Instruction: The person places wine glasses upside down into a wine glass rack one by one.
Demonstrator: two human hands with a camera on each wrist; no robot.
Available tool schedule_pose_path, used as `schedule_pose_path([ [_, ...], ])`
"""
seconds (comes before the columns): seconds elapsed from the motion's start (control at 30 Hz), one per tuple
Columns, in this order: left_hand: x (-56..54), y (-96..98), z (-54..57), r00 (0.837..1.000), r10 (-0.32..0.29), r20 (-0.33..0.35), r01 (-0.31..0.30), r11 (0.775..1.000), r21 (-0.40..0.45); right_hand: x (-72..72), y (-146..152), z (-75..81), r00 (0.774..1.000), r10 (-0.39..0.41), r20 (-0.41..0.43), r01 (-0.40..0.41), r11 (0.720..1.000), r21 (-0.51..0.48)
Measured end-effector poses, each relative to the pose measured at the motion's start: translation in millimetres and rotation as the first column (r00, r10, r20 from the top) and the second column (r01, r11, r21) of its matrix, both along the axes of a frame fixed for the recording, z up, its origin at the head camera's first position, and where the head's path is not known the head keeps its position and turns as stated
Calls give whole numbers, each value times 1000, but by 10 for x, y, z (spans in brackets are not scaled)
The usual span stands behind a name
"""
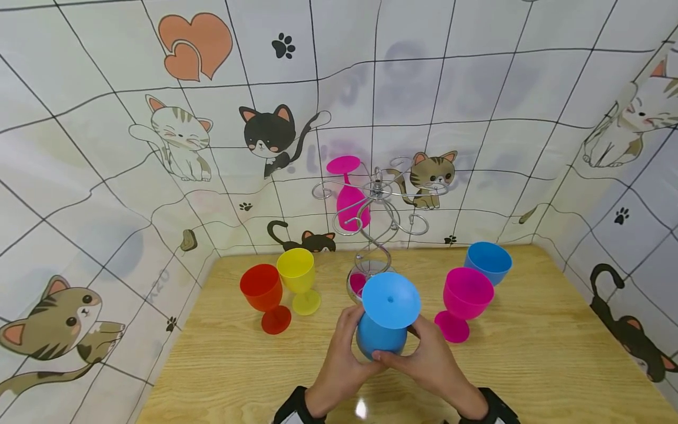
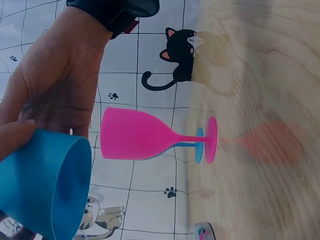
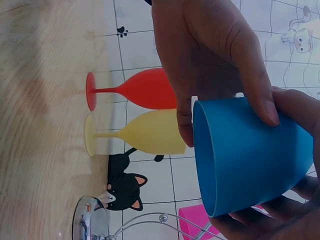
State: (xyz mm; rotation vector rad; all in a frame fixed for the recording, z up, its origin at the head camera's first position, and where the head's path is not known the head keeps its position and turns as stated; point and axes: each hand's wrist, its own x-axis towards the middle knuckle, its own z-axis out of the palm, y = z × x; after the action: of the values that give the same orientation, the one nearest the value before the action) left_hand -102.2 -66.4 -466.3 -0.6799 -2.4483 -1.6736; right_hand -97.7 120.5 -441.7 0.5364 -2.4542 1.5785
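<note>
Both hands hold a blue plastic goblet [image 1: 391,299] upside down, its round foot on top and its bowl below. My left hand [image 1: 341,359] grips the bowl from the left, and my right hand [image 1: 434,368] grips it from the right. The thumbs lie on the near side of the bowl. In the right wrist view the bowl's open rim faces the tabletop. Just behind the goblet stands a silver wire goblet rack [image 1: 378,191], its round base partly hidden. A pink goblet [image 1: 349,206] hangs upside down on the rack's left side.
On the wooden table [image 1: 212,365], a red goblet [image 1: 262,288] and a yellow goblet [image 1: 296,271] stand upright to the left. A second pink goblet [image 1: 468,294] and another blue goblet [image 1: 488,262] stand upright to the right. A cat-patterned sheet [image 1: 344,35] encloses the back and sides.
</note>
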Motion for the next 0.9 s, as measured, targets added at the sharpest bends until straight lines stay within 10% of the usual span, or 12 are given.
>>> schedule_pose_path([
  [0.17,4,-89,-5,992,-38,-117,30,997,-66,11,92,101,999,-15,-37,16,999,47],
  [0.4,-57,-261,-60,903,-10,-429,-90,973,-212,36,268,287,990,-33,-138,40,998,47],
  [0.6,-44,-336,-96,848,15,-530,-203,933,-299,64,430,475,986,-68,-155,80,994,72],
  [0.9,-61,-343,-97,823,10,-567,-206,937,-283,-64,779,840,992,-81,-98,92,988,120],
])
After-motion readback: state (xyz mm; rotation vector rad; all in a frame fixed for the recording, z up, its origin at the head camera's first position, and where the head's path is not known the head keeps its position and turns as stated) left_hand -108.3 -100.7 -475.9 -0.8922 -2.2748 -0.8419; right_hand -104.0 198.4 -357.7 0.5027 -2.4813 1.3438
